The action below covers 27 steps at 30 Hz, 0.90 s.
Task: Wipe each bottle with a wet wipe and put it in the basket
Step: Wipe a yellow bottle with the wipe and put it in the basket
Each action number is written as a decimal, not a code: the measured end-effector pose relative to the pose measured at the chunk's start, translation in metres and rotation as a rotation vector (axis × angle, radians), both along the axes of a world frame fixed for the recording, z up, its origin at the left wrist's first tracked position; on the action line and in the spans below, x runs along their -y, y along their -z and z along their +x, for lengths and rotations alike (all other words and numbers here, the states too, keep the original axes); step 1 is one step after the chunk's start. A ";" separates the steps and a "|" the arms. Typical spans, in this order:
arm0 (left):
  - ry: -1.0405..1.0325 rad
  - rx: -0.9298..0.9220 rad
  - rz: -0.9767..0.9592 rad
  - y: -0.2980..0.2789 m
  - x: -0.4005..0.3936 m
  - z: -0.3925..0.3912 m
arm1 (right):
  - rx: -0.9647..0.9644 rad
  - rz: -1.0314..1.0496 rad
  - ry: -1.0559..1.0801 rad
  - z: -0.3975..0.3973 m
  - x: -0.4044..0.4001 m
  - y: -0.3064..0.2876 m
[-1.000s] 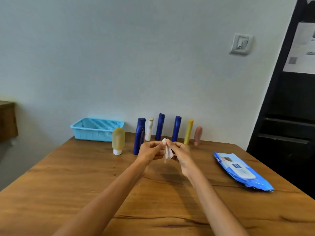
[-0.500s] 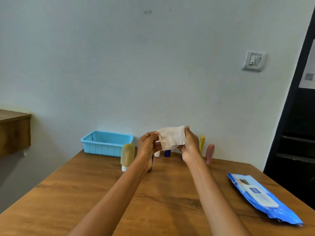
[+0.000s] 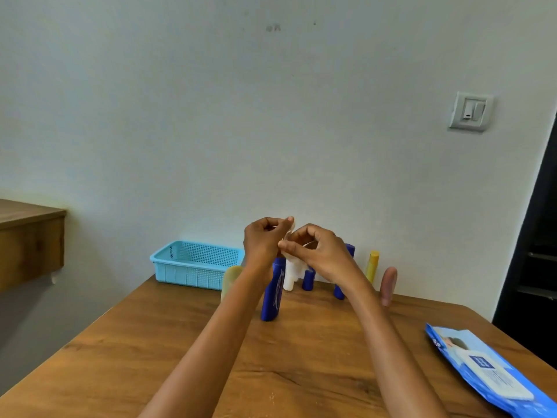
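The wooden bench (image 3: 126,351) carries everything, and its broad near half is bare wood, which leaves both forearms free room to work in front of the row of bottles. The light blue basket (image 3: 193,268) sits at the far left corner against the wall, its open top facing up and its near wall just beside the leftmost bottle, so I judge each cleaned bottle has only a short carry leftward. The blue wipes pack (image 3: 494,372) lies flat near the right edge, well apart from the bottles and close to overhanging the bench side. Along the far edge stand 7 bottles as far as I can count: a pale yellow bottle (image 3: 229,279), a big dark blue bottle (image 3: 273,297) nearest the person, a white bottle (image 3: 290,277), 2 slimmer blue bottles partly hidden behind the right wrist, a yellow bottle (image 3: 372,265) and a pink bottle (image 3: 388,285). All are upright and untouched. Raised above them, the left hand (image 3: 262,239) and right hand (image 3: 319,251) both have curled fingers pinching the wet wipe (image 3: 297,268), which hangs bunched between them, probably being unfolded or refolded before the 1st wipe.
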<state>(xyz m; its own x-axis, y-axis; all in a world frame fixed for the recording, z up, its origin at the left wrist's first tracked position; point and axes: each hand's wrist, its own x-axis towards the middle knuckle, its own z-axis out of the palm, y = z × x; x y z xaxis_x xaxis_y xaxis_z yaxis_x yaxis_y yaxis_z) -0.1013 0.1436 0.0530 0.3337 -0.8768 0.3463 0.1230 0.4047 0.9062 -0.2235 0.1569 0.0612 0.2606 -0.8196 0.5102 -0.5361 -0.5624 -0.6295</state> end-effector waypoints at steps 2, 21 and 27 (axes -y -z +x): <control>0.038 -0.039 0.025 -0.001 -0.001 0.003 | -0.019 -0.030 0.026 0.002 0.002 0.003; 0.067 0.413 -0.165 -0.006 -0.008 0.022 | 0.713 0.229 -0.069 0.011 0.009 0.013; -0.198 0.403 -0.015 0.030 -0.005 0.088 | 0.754 0.258 -0.062 0.019 0.005 0.018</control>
